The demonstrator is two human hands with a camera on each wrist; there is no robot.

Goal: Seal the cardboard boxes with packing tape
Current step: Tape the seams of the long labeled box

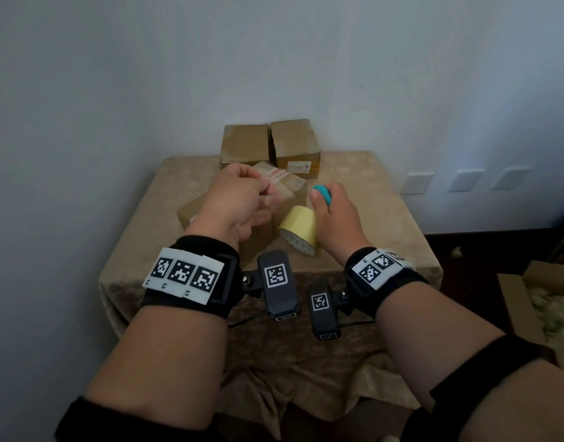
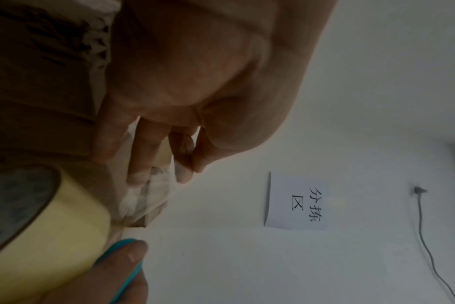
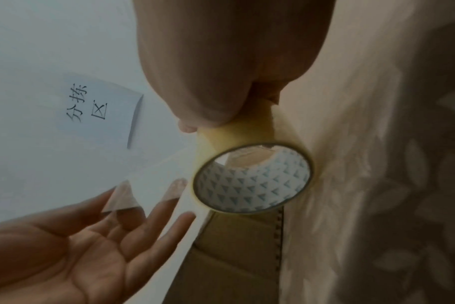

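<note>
My left hand [image 1: 236,202] covers most of the near cardboard box [image 1: 293,193]. Only its corner with a red-printed label shows at 1 o'clock from my knuckles, and a brown side at 8 o'clock. The thumb and first finger pinch the loose end of clear tape [image 3: 122,197]. The other fingers are spread and relaxed. The strip is nearly transparent, so I cannot follow where it runs to.

My right hand [image 1: 334,215] is clenched around a teal-handled tool [image 1: 322,192]. Only a small curve of the handle comes out by the thumb, so I cannot say what tool it is. The yellow roll of packing tape [image 1: 298,229] lies tilted at 7 o'clock from this hand, just beside the near box. Its open core with the triangle pattern faces me. In the right wrist view the roll touches the underside of my hand, but my fingers are hidden there and I cannot tell if they also hold it.

Two more cardboard boxes [image 1: 244,145] [image 1: 295,141] stand side by side at 12 o'clock, at the far edge of the counter [image 1: 370,218], close to the wall. The counter is covered with a beige cloth. Free cloth lies at 3 o'clock from the right hand and at 6 o'clock toward me. At 9 o'clock the wall is very near to the counter edge.

At 3 o'clock, off the counter, an open carton [image 1: 529,301] is cut off by the frame. A paper sign [image 2: 296,201] hangs on the wall.
</note>
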